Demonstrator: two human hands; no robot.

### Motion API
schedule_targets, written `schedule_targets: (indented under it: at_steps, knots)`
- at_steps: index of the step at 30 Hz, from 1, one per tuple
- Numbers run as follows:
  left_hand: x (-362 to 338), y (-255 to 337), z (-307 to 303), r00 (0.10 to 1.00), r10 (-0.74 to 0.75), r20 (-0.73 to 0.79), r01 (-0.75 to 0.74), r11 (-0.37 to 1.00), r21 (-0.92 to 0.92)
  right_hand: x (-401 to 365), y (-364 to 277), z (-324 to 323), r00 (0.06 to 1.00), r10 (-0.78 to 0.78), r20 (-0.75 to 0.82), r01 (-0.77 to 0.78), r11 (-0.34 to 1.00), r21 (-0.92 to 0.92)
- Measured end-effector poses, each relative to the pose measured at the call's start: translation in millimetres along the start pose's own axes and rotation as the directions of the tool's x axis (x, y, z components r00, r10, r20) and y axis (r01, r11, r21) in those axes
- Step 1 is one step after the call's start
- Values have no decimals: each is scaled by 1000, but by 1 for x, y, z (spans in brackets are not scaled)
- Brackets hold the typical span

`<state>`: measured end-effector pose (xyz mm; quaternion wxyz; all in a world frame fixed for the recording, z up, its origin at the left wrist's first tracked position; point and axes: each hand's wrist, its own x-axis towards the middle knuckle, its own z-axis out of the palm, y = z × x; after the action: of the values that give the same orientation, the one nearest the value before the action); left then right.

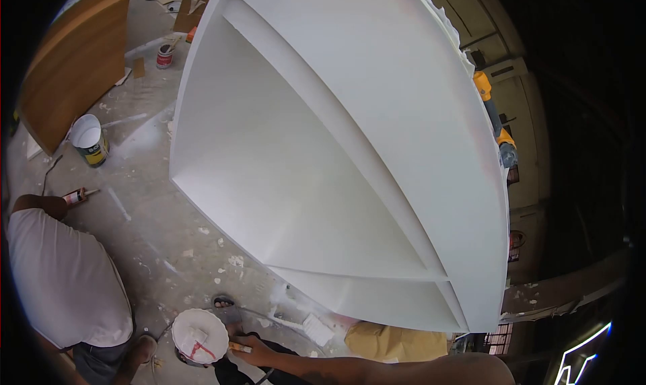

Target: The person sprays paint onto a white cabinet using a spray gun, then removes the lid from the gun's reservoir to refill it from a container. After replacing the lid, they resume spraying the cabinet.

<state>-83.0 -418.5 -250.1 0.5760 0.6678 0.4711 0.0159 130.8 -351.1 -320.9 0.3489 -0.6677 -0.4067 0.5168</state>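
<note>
The person's right hand (252,351) is curled closed around a short tan wooden handle (240,348), which has dark marks on it; the left hand is out of view. The handle lies nearly level across the bottom of the view, its long axis pointing left to a round white container (184,325) with red streaks inside. There is one such handle, one such container and one large, glossy white panelled cabinet (282,163) above them.
</note>
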Motion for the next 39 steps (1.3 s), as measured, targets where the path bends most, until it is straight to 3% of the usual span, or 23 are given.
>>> schedule_targets:
  at_steps: [2, 5, 9, 12, 21, 27, 30, 32, 39]
  knots:
    - [0, 3, -2, 999, -37, 15, 37, 999, 12, -1, 7, 3, 997, 74, 7, -74, 997, 7]
    - [-1, 2, -1, 998, -54, 40, 54, 998, 17, -5, 11, 7, 997, 35, -68, -36, 999, -12]
    - [-5, -11, 6, 999, -3, 44, 1, 999, 41, -12, 22, 10, 992, 93, -79, -93, 996, 6]
    - [-5, -15, 6, 997, 12, 70, -15, 999, 35, -13, 27, 11, 988, -7, -156, 6, 1000, -10]
    - [-8, -13, 5, 995, -31, 99, 27, 999, 42, -28, 30, 9, 983, 129, -131, -121, 990, 72]
    - [-8, -16, 10, 995, 32, 89, -35, 999, 38, -32, 29, 0, 980, 46, -191, -49, 999, -14]
    - [-10, -12, 8, 996, -5, 92, -1, 998, 66, -30, 11, -7, 981, 116, -156, -114, 993, 23]
    - [-9, -10, 7, 995, -6, 100, -2, 997, 75, -30, 1, -12, 930, 365, -49, -361, 930, 70]
    - [-8, -3, 2, 994, -17, 106, 11, 998, 56, -33, 11, -12, 957, 282, -67, -285, 958, -43]
